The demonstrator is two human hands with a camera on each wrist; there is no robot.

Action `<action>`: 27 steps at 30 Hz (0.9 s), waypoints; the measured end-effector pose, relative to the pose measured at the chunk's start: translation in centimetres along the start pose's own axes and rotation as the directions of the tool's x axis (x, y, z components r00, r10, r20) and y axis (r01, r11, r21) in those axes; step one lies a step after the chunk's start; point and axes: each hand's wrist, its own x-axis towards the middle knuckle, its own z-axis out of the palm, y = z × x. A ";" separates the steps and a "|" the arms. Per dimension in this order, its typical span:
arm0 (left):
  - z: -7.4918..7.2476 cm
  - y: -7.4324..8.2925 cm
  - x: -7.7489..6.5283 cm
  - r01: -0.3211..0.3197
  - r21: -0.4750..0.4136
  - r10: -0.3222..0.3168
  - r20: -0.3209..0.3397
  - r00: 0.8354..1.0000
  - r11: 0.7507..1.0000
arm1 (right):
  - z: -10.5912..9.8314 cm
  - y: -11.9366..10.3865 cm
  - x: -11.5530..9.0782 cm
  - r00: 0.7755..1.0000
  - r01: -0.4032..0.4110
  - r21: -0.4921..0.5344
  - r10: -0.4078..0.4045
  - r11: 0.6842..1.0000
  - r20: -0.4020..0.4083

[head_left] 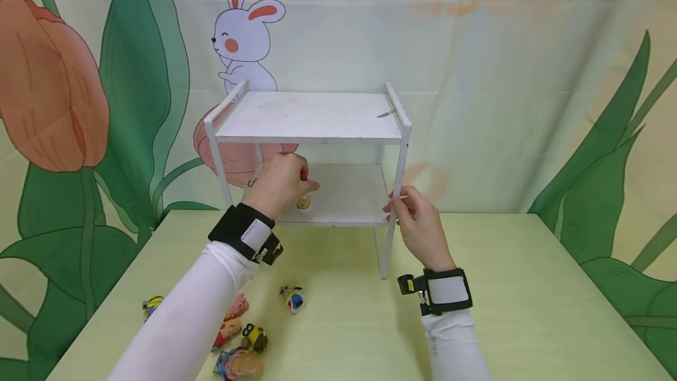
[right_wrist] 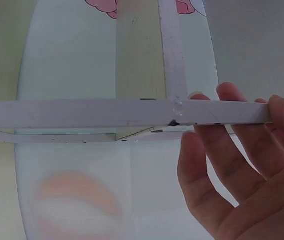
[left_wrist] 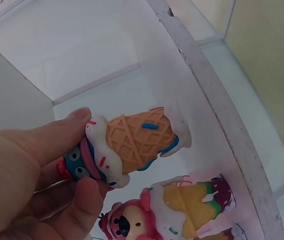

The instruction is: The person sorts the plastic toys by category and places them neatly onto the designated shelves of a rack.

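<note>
My left hand (head_left: 278, 184) reaches between the two boards of a small white shelf (head_left: 307, 115). Its thumb and fingers pinch an ice-cream-cone figurine (left_wrist: 139, 137) by its blue-and-red face end; the waffle part points at the lower board's front edge. Beside it in the left wrist view is a pink bear cone figurine (left_wrist: 174, 210), and part of another shows at the bottom border. At the shelf's right side, my right hand (head_left: 420, 225) holds the front post (right_wrist: 227, 112) between thumb and fingers.
Several small toys lie on the table (head_left: 529, 298) at the front left: a blue-and-white figure (head_left: 293, 300), a yellow-and-brown one (head_left: 255, 337), a pink one (head_left: 238, 306) and a waffle cone (head_left: 245, 364). My left sleeve overlaps some. Behind the shelf hangs a printed curtain (head_left: 476, 75).
</note>
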 end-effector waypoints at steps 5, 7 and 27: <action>0.3 0.0 0.2 -0.022 0.024 0.021 0.010 1.000 0.999 | 0.1 0.0 0.1 1.000 0.015 -0.001 -0.015 1.000 -0.005; 0.4 0.0 0.2 -0.029 0.038 0.029 0.012 1.000 0.999 | 0.2 0.1 0.2 1.000 0.020 0.000 -0.020 1.000 -0.003; 1.4 0.6 0.1 -0.076 0.244 0.092 -0.057 0.994 0.967 | 0.1 0.1 0.0 1.000 0.020 -0.002 -0.020 1.000 -0.004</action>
